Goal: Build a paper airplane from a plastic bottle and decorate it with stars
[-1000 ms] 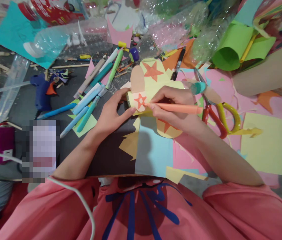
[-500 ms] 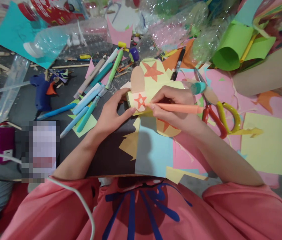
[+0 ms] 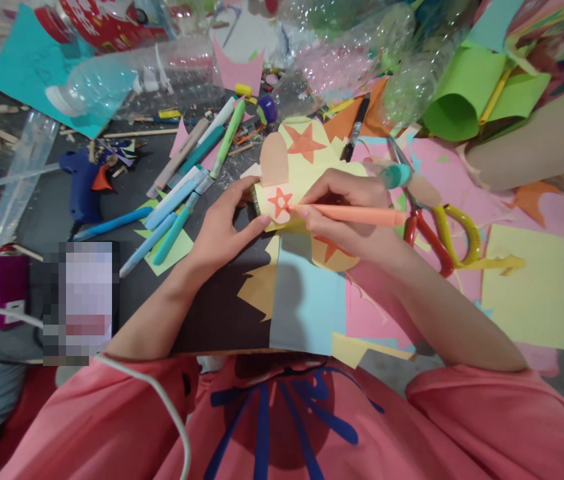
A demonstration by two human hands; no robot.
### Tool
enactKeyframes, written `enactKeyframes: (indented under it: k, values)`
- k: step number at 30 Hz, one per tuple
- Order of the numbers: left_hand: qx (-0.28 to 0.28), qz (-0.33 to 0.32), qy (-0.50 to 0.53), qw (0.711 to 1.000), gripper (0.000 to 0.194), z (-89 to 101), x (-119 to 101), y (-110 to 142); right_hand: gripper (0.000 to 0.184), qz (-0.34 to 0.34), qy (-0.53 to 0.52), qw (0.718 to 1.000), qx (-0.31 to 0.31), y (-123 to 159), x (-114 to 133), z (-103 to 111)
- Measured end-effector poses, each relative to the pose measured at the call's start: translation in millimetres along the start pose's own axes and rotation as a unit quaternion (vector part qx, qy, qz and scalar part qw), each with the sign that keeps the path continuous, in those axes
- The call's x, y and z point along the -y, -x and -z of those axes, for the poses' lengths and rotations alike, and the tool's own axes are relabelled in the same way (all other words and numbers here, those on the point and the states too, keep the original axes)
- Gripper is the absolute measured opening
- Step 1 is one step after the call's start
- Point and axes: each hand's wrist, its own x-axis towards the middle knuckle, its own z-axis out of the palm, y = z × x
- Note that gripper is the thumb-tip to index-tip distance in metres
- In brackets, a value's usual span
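My right hand (image 3: 357, 190) is closed round an orange marker (image 3: 362, 214). The marker's tip touches the lower part of a small orange star outline (image 3: 273, 202), whose centre is uncoloured. This star is on a pale yellow paper craft (image 3: 305, 177) with rounded pieces. Thumb and fingers of my left hand (image 3: 222, 227) grip the craft's left edge; some fingertips are hidden behind it. A filled orange star (image 3: 306, 143) marks the upper piece, and another lies partly under my right hand. A peach rounded strip (image 3: 275, 159) stands above the small star.
Several markers (image 3: 187, 173) and a blue glue gun (image 3: 82, 183) lie left. Right are red- and yellow-handled scissors (image 3: 427, 240) and a yellow sheet (image 3: 539, 290). Plastic bottles (image 3: 127, 77) lie behind. Another person's arm (image 3: 537, 137) reaches in from the right. A phone (image 3: 89, 293) lies front left.
Almost nothing differs. My hands, the marker and the paper craft keep practically the same position, with the tip still at the small star.
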Motion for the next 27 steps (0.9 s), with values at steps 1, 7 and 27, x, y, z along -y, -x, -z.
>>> enactKeyframes:
  k: [1,7,27]
  values:
    - [-0.001,-0.003,0.003,1.0,0.061,0.0,-0.4,0.0,0.031,0.001,-0.002,1.0,-0.001,0.1,0.1,0.1]
    - [0.003,0.0,-0.001,1.0,0.061,0.6,-1.9,-0.2,0.032,0.006,0.009,1.0,0.001,0.2,-0.6,1.5]
    - [-0.002,-0.019,-0.011,1.0,0.06,0.6,-0.1,0.2,0.028,0.002,-0.042,0.998,-0.039,2.1,-1.3,-5.5]
